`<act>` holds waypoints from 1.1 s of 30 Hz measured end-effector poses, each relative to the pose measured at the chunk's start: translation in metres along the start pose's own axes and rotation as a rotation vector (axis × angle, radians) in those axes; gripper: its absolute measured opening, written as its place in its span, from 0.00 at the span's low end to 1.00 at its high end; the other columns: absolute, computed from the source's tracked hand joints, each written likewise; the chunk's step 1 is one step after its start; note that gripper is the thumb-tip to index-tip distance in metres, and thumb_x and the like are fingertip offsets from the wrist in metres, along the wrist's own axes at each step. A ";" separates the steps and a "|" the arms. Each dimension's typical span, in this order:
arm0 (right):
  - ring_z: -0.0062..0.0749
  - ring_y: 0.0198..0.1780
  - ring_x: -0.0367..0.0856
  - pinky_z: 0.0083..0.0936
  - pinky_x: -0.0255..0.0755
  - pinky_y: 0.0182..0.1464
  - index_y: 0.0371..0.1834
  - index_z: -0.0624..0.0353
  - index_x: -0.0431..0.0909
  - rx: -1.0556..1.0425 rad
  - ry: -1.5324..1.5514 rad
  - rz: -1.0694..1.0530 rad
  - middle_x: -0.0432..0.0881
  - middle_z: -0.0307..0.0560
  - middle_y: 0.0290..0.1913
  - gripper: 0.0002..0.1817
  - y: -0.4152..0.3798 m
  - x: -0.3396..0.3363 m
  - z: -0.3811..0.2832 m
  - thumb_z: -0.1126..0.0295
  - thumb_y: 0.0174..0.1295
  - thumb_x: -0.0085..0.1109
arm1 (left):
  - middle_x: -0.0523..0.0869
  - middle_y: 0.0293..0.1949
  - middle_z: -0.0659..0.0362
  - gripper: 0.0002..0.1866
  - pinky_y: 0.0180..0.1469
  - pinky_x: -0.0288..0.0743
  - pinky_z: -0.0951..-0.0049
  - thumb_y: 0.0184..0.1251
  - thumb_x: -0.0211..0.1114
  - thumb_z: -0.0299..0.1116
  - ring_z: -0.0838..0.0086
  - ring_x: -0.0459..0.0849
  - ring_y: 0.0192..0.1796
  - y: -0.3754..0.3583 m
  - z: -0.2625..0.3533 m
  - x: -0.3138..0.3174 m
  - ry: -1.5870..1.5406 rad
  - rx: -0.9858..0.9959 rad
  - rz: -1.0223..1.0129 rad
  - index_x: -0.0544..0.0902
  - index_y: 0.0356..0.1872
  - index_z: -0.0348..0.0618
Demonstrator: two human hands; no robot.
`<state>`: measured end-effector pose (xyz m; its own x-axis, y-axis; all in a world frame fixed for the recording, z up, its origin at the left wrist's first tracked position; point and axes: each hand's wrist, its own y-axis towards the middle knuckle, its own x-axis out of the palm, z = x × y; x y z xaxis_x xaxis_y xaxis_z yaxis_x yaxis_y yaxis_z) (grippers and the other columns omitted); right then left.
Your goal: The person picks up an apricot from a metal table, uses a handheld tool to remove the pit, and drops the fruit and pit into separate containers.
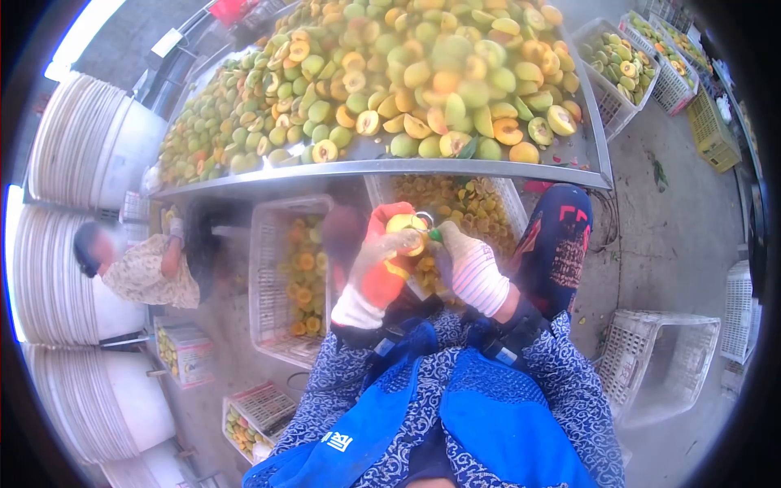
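My left hand (376, 264), in an orange and white glove, is closed around a yellow-fleshed peach half (403, 224) at the middle of the head view. My right hand (476, 272), in a white glove with striped cuff, is closed on a small pitting tool (435, 234) with a green handle. The tool's metal loop is at the right side of the peach; whether it cuts into the flesh I cannot make out. Both hands are above a white crate (516, 205) of peach pieces, in front of a steel table (390, 167) heaped with halved peaches (415, 77).
Left of my hands stands another crate (259, 272) with yellow halves. A person (154, 272) sits farther left, near stacked white tubs (122, 154). To the right, a white crate (622, 354) lies tilted on the floor; filled crates (610, 106) stand beyond the table's corner.
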<state>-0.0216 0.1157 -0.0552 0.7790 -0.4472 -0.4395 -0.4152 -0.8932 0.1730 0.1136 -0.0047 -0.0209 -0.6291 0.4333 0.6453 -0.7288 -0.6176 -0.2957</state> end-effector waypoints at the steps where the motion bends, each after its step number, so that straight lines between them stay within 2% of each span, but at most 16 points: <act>1: 0.66 0.32 0.85 0.56 0.76 0.33 0.49 0.56 0.75 -0.011 -0.004 0.029 0.84 0.63 0.28 0.10 0.000 0.003 0.002 0.65 0.73 0.61 | 0.83 0.56 0.51 0.26 0.60 0.83 0.62 0.63 0.72 0.22 0.61 0.85 0.58 0.000 -0.001 -0.001 0.036 0.002 0.005 0.74 0.61 0.45; 5: 0.66 0.32 0.85 0.57 0.75 0.32 0.46 0.56 0.74 0.080 -0.112 0.028 0.83 0.63 0.27 0.08 0.006 0.015 0.015 0.65 0.72 0.60 | 0.82 0.56 0.54 0.27 0.53 0.88 0.58 0.63 0.75 0.24 0.61 0.86 0.57 -0.008 0.008 0.000 0.058 -0.046 0.016 0.74 0.61 0.46; 8: 0.67 0.33 0.85 0.57 0.74 0.32 0.43 0.57 0.73 0.250 -0.307 0.042 0.84 0.64 0.29 0.10 0.023 0.008 0.064 0.63 0.73 0.60 | 0.81 0.55 0.56 0.27 0.45 0.91 0.56 0.62 0.76 0.24 0.61 0.87 0.57 -0.035 0.032 0.025 0.141 -0.075 0.075 0.74 0.61 0.47; 10: 0.67 0.33 0.85 0.59 0.74 0.34 0.43 0.57 0.74 0.198 -0.285 -0.003 0.85 0.64 0.29 0.11 0.022 0.014 0.067 0.61 0.73 0.60 | 0.81 0.56 0.55 0.25 0.50 0.89 0.60 0.64 0.74 0.22 0.64 0.87 0.56 -0.049 0.071 0.019 0.375 0.184 0.083 0.75 0.60 0.45; 12: 0.68 0.34 0.85 0.61 0.75 0.37 0.43 0.57 0.76 0.205 -0.231 -0.030 0.85 0.65 0.30 0.12 0.019 0.021 0.070 0.59 0.73 0.60 | 0.81 0.58 0.54 0.23 0.56 0.85 0.68 0.67 0.71 0.21 0.69 0.86 0.56 -0.058 0.120 0.002 0.857 0.323 0.386 0.76 0.62 0.41; 14: 0.68 0.36 0.86 0.60 0.76 0.38 0.46 0.57 0.77 0.207 -0.186 -0.054 0.86 0.66 0.32 0.13 0.019 0.027 0.070 0.58 0.73 0.60 | 0.81 0.63 0.51 0.25 0.60 0.82 0.72 0.70 0.68 0.21 0.72 0.85 0.56 -0.056 0.145 -0.056 1.259 0.704 0.636 0.75 0.67 0.35; 17: 0.70 0.39 0.86 0.59 0.77 0.40 0.50 0.59 0.79 0.230 -0.096 -0.086 0.86 0.69 0.34 0.15 0.019 0.036 0.068 0.58 0.73 0.61 | 0.81 0.67 0.49 0.30 0.63 0.82 0.67 0.71 0.70 0.24 0.69 0.86 0.58 -0.040 0.173 -0.052 1.317 0.687 0.804 0.74 0.73 0.37; 21: 0.73 0.40 0.85 0.59 0.77 0.41 0.54 0.60 0.78 0.263 0.015 -0.112 0.86 0.71 0.36 0.18 0.021 0.047 0.068 0.57 0.73 0.62 | 0.86 0.62 0.52 0.28 0.64 0.82 0.66 0.67 0.73 0.27 0.68 0.86 0.61 0.066 0.148 -0.033 1.496 0.613 0.438 0.79 0.69 0.40; 23: 0.74 0.40 0.84 0.60 0.77 0.41 0.53 0.61 0.78 0.262 0.023 -0.124 0.85 0.71 0.35 0.18 0.019 0.049 0.072 0.57 0.73 0.62 | 0.85 0.64 0.49 0.28 0.68 0.79 0.60 0.67 0.70 0.32 0.58 0.86 0.65 0.140 0.129 -0.053 1.813 0.547 0.253 0.79 0.69 0.44; 24: 0.74 0.40 0.84 0.59 0.77 0.40 0.52 0.61 0.78 0.268 0.033 -0.133 0.85 0.71 0.35 0.18 0.019 0.049 0.073 0.57 0.72 0.62 | 0.84 0.64 0.49 0.28 0.72 0.74 0.54 0.69 0.66 0.41 0.52 0.79 0.70 0.159 0.125 -0.038 1.980 0.437 0.264 0.79 0.70 0.57; 27: 0.73 0.39 0.84 0.58 0.77 0.38 0.49 0.60 0.79 0.314 0.160 -0.114 0.84 0.71 0.33 0.14 0.017 0.049 0.073 0.61 0.70 0.64 | 0.86 0.61 0.47 0.28 0.65 0.79 0.55 0.70 0.65 0.42 0.51 0.84 0.65 0.212 0.109 -0.046 2.340 0.318 0.224 0.76 0.71 0.51; 28: 0.73 0.37 0.84 0.58 0.77 0.35 0.48 0.59 0.78 0.171 0.039 -0.059 0.84 0.69 0.33 0.13 0.017 0.046 0.073 0.62 0.69 0.64 | 0.86 0.60 0.46 0.28 0.63 0.80 0.55 0.71 0.65 0.41 0.51 0.86 0.62 0.234 0.106 -0.060 2.426 0.293 0.191 0.76 0.70 0.49; 30: 0.70 0.37 0.85 0.57 0.77 0.35 0.46 0.60 0.78 0.185 0.074 -0.099 0.84 0.68 0.32 0.09 0.013 0.043 0.068 0.68 0.68 0.61 | 0.91 0.49 0.45 0.18 0.51 0.85 0.51 0.68 0.63 0.38 0.49 0.91 0.51 0.258 0.103 -0.086 2.369 0.341 0.158 0.82 0.57 0.46; 31: 0.69 0.37 0.85 0.56 0.77 0.36 0.46 0.60 0.78 0.163 0.070 -0.109 0.83 0.69 0.32 0.07 0.012 0.044 0.068 0.72 0.68 0.58 | 0.91 0.48 0.46 0.21 0.49 0.85 0.51 0.65 0.65 0.39 0.48 0.90 0.50 0.238 0.104 -0.051 2.357 0.346 0.177 0.83 0.59 0.46; 32: 0.69 0.37 0.85 0.56 0.76 0.35 0.46 0.61 0.78 0.080 0.008 -0.132 0.83 0.69 0.32 0.06 0.011 0.052 0.074 0.74 0.69 0.56 | 0.91 0.47 0.45 0.24 0.50 0.84 0.49 0.64 0.67 0.42 0.46 0.90 0.49 0.251 0.105 -0.078 2.246 0.385 0.204 0.83 0.62 0.49; 33: 0.70 0.38 0.85 0.55 0.75 0.36 0.46 0.61 0.78 0.164 0.104 -0.117 0.83 0.70 0.32 0.06 0.012 0.050 0.067 0.73 0.69 0.57 | 0.91 0.46 0.44 0.18 0.52 0.84 0.47 0.68 0.66 0.44 0.44 0.90 0.51 0.269 0.101 -0.121 2.160 0.552 0.277 0.86 0.53 0.45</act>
<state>-0.0187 0.0856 -0.1339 0.8668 -0.3513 -0.3539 -0.3835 -0.9233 -0.0227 0.0208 -0.2893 -0.1071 -0.2082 -0.0651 -0.9759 -0.7162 -0.6694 0.1975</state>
